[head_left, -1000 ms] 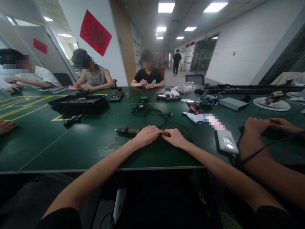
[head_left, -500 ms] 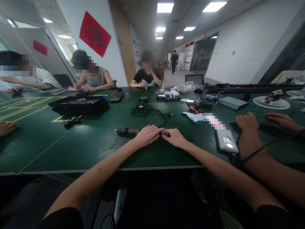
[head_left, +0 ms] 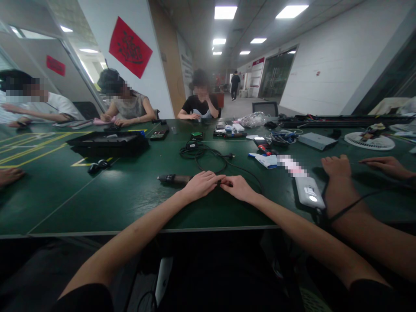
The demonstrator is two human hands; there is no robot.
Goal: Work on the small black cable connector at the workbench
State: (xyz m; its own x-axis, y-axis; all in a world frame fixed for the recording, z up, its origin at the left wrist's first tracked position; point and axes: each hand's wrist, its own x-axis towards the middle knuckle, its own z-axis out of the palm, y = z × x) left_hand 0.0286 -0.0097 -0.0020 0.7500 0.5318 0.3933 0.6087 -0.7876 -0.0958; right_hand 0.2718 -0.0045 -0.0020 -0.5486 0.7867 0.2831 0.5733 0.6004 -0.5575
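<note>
A corded electric screwdriver (head_left: pixel 173 178) lies across the green table (head_left: pixel 123 208), its metal tip pointing left and its brownish body running under my left hand. My left hand (head_left: pixel 202 183) is wrapped over that body from above, fingers reaching right towards its rear end. Close against it, my right hand (head_left: pixel 238 187) is closed in a pinch at the same rear end, where a small dark part shows between the fingertips. My fingers hide most of that part. A black cable (head_left: pixel 224 162) curls on the table just beyond both hands, with a plug at one end.
A black tray (head_left: pixel 108 143) stands at left, small dark parts (head_left: pixel 98 166) before it. To the right lie a blue-white packet (head_left: pixel 266 160) and a white device (head_left: pixel 308 192). A co-worker's hands (head_left: pixel 336 167) work at far right; other people sit across the table.
My hands and the screwdriver stay almost in place, with only a slight shift of the fingers. A person walking in the far corridor has moved slightly left.
</note>
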